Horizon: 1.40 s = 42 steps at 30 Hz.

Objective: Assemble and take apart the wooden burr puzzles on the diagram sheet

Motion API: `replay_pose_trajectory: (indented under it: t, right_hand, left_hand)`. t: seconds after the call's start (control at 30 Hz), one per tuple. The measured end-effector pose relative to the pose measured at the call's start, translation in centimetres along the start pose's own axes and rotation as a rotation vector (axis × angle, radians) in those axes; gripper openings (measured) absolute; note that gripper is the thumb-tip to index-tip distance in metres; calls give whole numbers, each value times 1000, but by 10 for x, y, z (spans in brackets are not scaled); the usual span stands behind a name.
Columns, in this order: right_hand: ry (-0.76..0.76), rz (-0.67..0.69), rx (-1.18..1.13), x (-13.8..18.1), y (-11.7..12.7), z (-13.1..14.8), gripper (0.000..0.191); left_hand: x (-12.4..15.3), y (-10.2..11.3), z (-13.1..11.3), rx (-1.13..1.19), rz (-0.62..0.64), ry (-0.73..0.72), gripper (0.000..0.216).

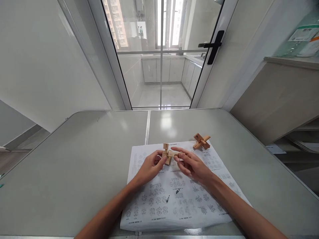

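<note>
My left hand (151, 165) is closed around some notched wooden puzzle pieces (165, 146) that cross each other, held just over a printed sheet (159, 189). Between the thumb and fingers of my right hand (191, 163) is a light wooden puzzle stick (172, 153), lying level. Its left end meets the pieces in my left hand; whether it is slotted in I cannot tell. The sheet carries rows of small line drawings of interlocking shapes and two dark pen marks. Beyond my right hand, at the sheet's far right corner, a cluster of crossed wooden pieces (201, 141) rests.
The grey table (74, 172) has a seam running down its middle. A glass door (161, 66) with a black handle (214, 46) stands behind its far edge. On the right, a wooden shelf unit (276, 89) holds plastic bottles (301, 39) on top.
</note>
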State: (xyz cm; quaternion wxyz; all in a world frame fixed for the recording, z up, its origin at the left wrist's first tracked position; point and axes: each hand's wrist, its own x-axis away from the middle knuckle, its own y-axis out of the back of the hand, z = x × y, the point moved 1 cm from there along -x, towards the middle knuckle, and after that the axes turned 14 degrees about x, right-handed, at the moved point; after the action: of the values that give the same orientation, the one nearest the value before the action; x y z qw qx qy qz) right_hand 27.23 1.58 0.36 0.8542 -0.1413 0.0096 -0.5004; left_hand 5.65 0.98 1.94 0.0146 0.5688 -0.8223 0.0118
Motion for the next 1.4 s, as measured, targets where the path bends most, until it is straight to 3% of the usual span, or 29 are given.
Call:
replay_pose_trajectory:
  t: [0.23, 0.6, 0.87, 1.17, 1.4]
  right_hand:
    - [17, 76, 21, -1, -5, -6, 46]
    - [156, -148, 428, -2, -8, -14, 45]
    - [143, -127, 447, 0, -12, -11, 49]
    - [182, -261, 446, 4, -17, -15, 42]
    - [190, -278, 472, 3, -14, -19, 39]
  left_hand:
    - [2, -4, 1, -145, 8, -81, 41]
    - [2, -4, 7, -128, 26, -110, 37]
    - [2, -3, 6, -123, 50, -123, 37]
    - [2, -4, 14, -68, 24, -79, 34]
    - [3, -4, 17, -14, 39, -55, 33]
